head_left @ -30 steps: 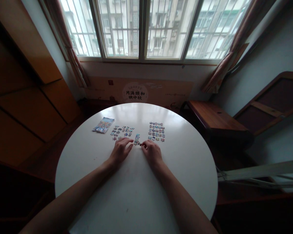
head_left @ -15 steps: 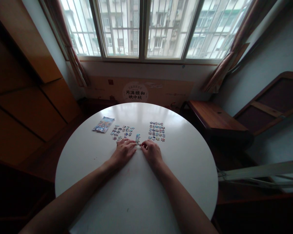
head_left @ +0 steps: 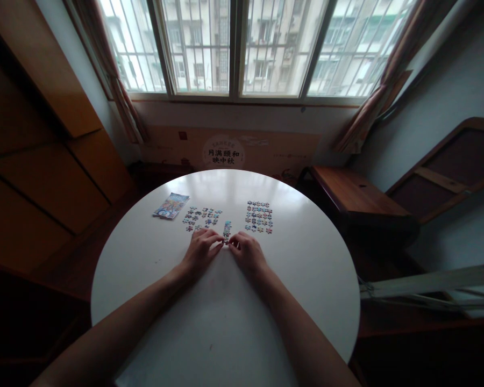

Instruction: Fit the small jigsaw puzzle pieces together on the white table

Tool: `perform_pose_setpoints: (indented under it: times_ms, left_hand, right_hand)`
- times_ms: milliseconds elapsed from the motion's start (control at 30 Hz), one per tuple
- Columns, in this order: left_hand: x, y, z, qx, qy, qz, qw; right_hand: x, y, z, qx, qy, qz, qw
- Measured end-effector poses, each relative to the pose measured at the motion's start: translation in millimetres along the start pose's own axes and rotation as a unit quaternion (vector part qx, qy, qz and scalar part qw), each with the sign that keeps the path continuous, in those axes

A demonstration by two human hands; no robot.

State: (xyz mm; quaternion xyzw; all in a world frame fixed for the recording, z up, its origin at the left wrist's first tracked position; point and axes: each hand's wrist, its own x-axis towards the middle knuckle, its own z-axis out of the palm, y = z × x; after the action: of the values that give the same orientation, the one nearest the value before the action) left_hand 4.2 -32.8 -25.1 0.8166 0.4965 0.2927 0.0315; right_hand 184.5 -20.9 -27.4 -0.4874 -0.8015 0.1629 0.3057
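Observation:
A narrow strip of joined jigsaw puzzle pieces (head_left: 227, 229) lies on the white round table (head_left: 221, 322), pointing away from me. At its near end a small puzzle piece (head_left: 226, 242) sits between my two hands. My left hand (head_left: 201, 248) is closed, thumb and fingertips pinching at the left of that piece. From the right, my right hand (head_left: 246, 249) pinches at the same piece with curled fingers. Loose puzzle pieces (head_left: 204, 216) are spread beyond my left hand, which hides a few of them. More pieces (head_left: 259, 217) stand in neat rows beyond my right hand.
A colourful picture sheet (head_left: 171, 206) lies at the table's far left. Past the table, a wooden bench (head_left: 361, 193) stands at the right and a printed cardboard panel (head_left: 266, 148) leans below the barred window. Wooden cabinets (head_left: 44, 177) line the left side.
My right hand has moved slightly left, bringing its piece against the near end of the strip. My left hand's fingers have drawn in from lying flatter to a pinch there.

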Motion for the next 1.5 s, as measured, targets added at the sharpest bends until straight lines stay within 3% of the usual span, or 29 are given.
perform_pose_setpoints:
  times_ms: [500,1500]
  left_hand:
    - [0,11,-4.4,-0.001,-0.051,-0.111,0.993]
    - [-1,9,-3.0,-0.003,-0.052,-0.099,0.994]
  right_hand:
    - [6,-1,4,-0.019,0.001,0.046,0.999]
    - [3,-3,1,-0.037,-0.010,0.024,0.999]
